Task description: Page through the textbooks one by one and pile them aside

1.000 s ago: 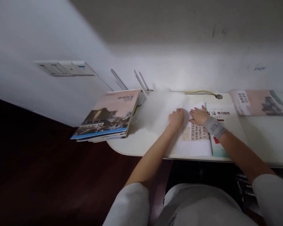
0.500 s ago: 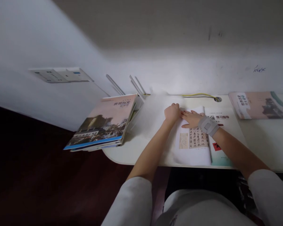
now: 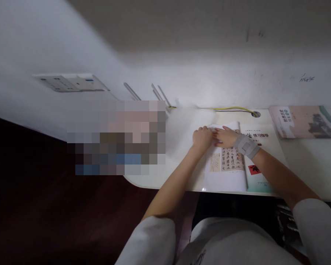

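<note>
A booklet (image 3: pixel 257 159) with a white and green cover and a red emblem lies on the white desk. Its left part is overlaid by a white page (image 3: pixel 226 181) bearing a picture of handwritten calligraphy. My left hand (image 3: pixel 202 137) is closed, knuckles up, at this page's upper left edge; what its curled fingers hold, if anything, is hidden. Flat on the page, fingers stretched, my right hand (image 3: pixel 223 137) almost touches the left one. A translucent sheet (image 3: pixel 187 119) spreads out beyond and left of my left hand.
A pink-covered book (image 3: pixel 306 123) lies at the right. On the left a blurred-out block (image 3: pixel 127 136) covers part of the desk. A yellow cable (image 3: pixel 234 108) enters a desk hole at the wall. The desk's rounded front edge (image 3: pixel 138 184) is near.
My left hand has moved slightly down, its fist loosening a little. The right hand stays flat, with its fingers now closer against the left hand. The stack of books at left is now blurred out.
</note>
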Motion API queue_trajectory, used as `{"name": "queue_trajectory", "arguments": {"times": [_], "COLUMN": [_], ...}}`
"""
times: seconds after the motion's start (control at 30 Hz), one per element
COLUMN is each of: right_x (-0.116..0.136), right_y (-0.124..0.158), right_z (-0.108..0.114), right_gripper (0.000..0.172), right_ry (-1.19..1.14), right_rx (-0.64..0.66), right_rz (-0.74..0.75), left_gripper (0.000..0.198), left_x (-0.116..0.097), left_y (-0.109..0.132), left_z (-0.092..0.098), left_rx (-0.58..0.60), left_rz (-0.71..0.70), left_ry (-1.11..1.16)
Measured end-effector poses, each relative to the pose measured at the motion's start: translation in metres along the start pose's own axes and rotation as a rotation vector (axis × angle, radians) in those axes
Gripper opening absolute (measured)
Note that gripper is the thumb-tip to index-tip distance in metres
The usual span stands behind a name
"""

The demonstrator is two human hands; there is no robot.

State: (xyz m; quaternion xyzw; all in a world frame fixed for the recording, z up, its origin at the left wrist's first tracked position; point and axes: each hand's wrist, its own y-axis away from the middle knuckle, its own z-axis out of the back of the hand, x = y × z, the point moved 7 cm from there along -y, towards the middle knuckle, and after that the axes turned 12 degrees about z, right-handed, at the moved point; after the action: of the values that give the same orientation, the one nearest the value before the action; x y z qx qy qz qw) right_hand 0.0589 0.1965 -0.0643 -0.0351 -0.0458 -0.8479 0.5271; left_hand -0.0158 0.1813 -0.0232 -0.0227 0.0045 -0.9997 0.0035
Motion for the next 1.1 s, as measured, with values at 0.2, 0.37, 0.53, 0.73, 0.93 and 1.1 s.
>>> {"name": "queue_trajectory", "arguments": {"times": [0.2,0.37,0.53,0.73,0.93,1.1], "right_x": [-0.030,-0.087,-0.101,-0.083,-0.037,-0.022], "right_y": [0.016,0.054,0.065,0.053,0.019,-0.009], "right_z": [0.018,0.017,-0.008,-0.012,0.014,0.005], "right_gripper": [0.041,0.048,0.068,0.062,0.043,0.042], "right_ry": [-0.037,-0.240,-0.600,-0.327,0.036,0.102], "right_rx": [-0.270,-0.642,-0.903,-0.667,-0.312,-0.086], "right_rz": [-0.233,-0.591,-0.589,-0.562,-0.291,-0.158], "left_gripper": [0.058,0.072,0.040,0.024,0.023,0.021], "left_x": [-0.031,-0.042,-0.021,-0.008,-0.012,-0.009], "left_y": [0.136,0.186,0.193,0.204,0.202,0.202], "left_z": [-0.007,-0.038,-0.038,-0.041,-0.051,-0.058], "left_rx": [-0.184,-0.225,-0.394,-0.424,-0.399,-0.431], "left_rz": [-0.434,-0.559,-0.568,-0.658,-0.649,-0.619], "left_ry": [0.178,0.170,0.205,0.294,0.367,0.455]}}
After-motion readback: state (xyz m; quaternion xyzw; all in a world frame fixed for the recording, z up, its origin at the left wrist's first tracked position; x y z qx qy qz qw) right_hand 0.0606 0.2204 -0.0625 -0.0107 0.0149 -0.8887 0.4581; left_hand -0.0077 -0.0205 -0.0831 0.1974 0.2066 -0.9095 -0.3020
